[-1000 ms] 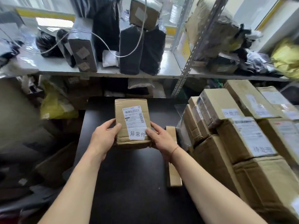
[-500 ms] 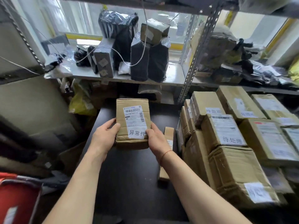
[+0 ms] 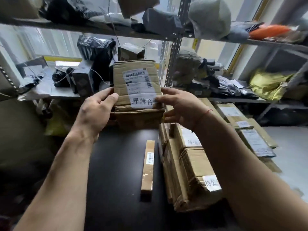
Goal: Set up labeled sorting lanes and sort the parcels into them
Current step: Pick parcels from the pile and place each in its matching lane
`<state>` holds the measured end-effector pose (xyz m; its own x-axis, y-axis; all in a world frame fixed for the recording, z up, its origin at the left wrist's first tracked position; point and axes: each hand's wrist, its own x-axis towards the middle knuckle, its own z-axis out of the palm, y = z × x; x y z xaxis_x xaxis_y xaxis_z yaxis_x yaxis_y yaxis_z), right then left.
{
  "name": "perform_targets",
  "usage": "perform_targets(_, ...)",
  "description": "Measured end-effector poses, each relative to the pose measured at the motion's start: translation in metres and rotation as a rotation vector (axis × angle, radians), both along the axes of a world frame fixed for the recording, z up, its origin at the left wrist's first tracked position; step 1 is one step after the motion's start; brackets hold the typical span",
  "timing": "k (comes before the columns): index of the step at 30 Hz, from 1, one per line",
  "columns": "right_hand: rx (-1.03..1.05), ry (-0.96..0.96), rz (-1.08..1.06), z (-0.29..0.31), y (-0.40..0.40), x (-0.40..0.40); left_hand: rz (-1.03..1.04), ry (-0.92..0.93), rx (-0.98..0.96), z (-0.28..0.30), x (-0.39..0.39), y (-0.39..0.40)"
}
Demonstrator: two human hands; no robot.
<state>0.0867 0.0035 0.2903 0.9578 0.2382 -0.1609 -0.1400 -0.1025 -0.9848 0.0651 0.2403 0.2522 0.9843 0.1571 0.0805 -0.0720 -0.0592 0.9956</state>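
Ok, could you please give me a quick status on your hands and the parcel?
Left hand and right hand grip the labeled box by its sides. Box upright, above the black table. Nothing in the way.

Dark table (image 3: 120, 164): bore one long narrow carton (image 3: 147, 167) lying lengthwise near its middle, and just beside it on the right a stack of labelled cardboard boxes (image 3: 188, 177). Metal shelf (image 3: 66, 93) behind: carried black bagged parcels (image 3: 95, 47), small boxes (image 3: 82, 80) and a loose cable (image 3: 93, 75).
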Motion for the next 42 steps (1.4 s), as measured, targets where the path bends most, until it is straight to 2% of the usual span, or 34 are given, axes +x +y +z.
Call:
perform_targets(5, 0.107, 0.049, -0.004, 0.006, -0.091, -0.005, -0.153, 0.020, -0.014, 0.022, 0.001, -0.072)
perform_targets(16, 0.178, 0.051, 0.043, -0.018, -0.308, -0.010, -0.162, 0.055, 0.015, 0.009, -0.003, -0.276)
perform_targets(24, 0.191, 0.073, 0.045, -0.028, -0.371, -0.007, -0.185, 0.061, 0.009, 0.003, -0.002, -0.337)
perform_targets(33, 0.146, -0.023, 0.007, -0.015, -0.422, -0.020, -0.163, 0.041, 0.067, 0.017, -0.005, -0.386)
perform_targets(42, 0.119, -0.049, -0.013, -0.024, -0.561, -0.026, -0.206, 0.044, 0.045, 0.019, -0.012, -0.531)
